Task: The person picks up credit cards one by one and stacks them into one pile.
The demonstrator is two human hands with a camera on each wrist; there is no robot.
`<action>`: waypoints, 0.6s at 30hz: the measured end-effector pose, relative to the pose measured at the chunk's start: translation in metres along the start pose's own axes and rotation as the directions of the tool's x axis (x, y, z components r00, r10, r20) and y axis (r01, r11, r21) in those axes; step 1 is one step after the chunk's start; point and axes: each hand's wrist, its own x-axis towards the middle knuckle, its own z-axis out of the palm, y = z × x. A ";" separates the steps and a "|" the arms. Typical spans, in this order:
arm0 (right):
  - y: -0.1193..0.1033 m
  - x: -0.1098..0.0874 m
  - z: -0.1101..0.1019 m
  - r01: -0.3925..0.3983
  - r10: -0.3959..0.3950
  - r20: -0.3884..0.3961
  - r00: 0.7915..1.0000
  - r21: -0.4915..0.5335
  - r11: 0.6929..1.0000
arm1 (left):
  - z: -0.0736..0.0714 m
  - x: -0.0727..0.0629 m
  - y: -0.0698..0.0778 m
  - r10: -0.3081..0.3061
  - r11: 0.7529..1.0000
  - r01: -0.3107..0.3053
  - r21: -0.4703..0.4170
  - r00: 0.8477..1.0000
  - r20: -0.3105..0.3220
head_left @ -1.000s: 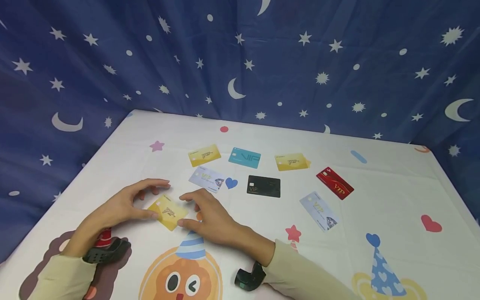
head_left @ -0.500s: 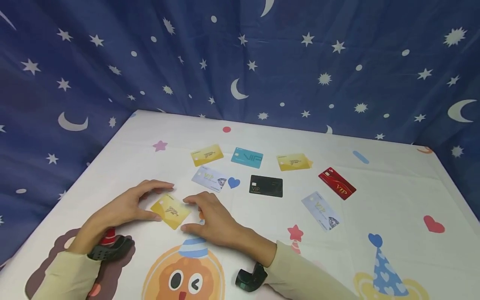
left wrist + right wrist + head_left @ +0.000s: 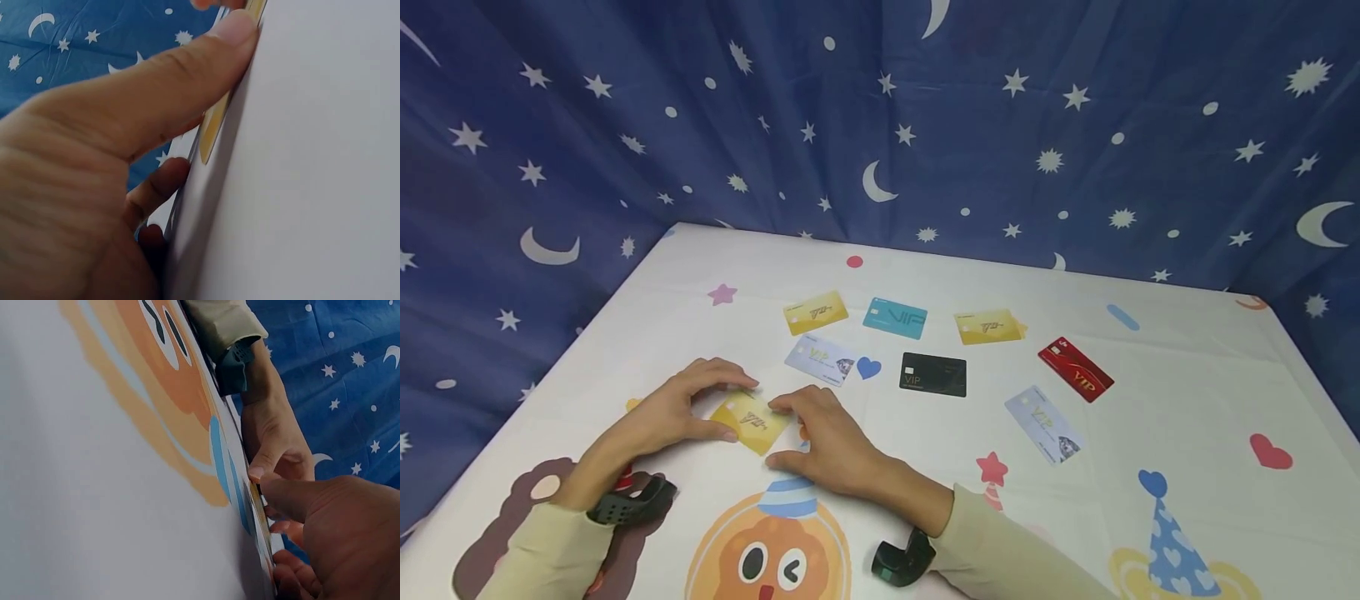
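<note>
A gold card (image 3: pixel 750 422) lies flat on the white tablecloth between my two hands in the head view. My left hand (image 3: pixel 670 417) holds it by its edges, with the thumb at the lower left and the index finger at the top corner. In the left wrist view, that thumb (image 3: pixel 187 75) lies against the gold card's edge. My right hand (image 3: pixel 831 442) rests at the card's right end, thumb and index finger bent and spread around the corner. Whether the right fingertips touch the card, I cannot tell for sure.
Beyond the hands lie a silver card (image 3: pixel 820 360), another gold card (image 3: pixel 816 312), a teal card (image 3: pixel 895 317), a black card (image 3: pixel 933 374) and a third gold card (image 3: pixel 988 327). Farther right are a red card (image 3: pixel 1076 369) and a second silver card (image 3: pixel 1043 424). A starry blue curtain (image 3: pixel 775 100) hangs behind.
My left hand has moved right, its fingers closing onto the gold card's edges. The card has turned slightly and slid a little right, toward my nearly still right hand.
</note>
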 end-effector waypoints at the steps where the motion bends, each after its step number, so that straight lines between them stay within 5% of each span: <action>1: 0.000 0.000 0.000 0.002 -0.002 -0.009 1.000 -0.009 1.000 | 0.001 0.001 0.000 0.000 1.000 0.000 -0.002 1.000 -0.001; 18: -0.008 -0.001 0.008 -0.058 0.056 -0.104 0.993 -0.019 0.998 | 0.006 0.003 -0.002 -0.045 0.999 0.045 0.027 0.999 -0.014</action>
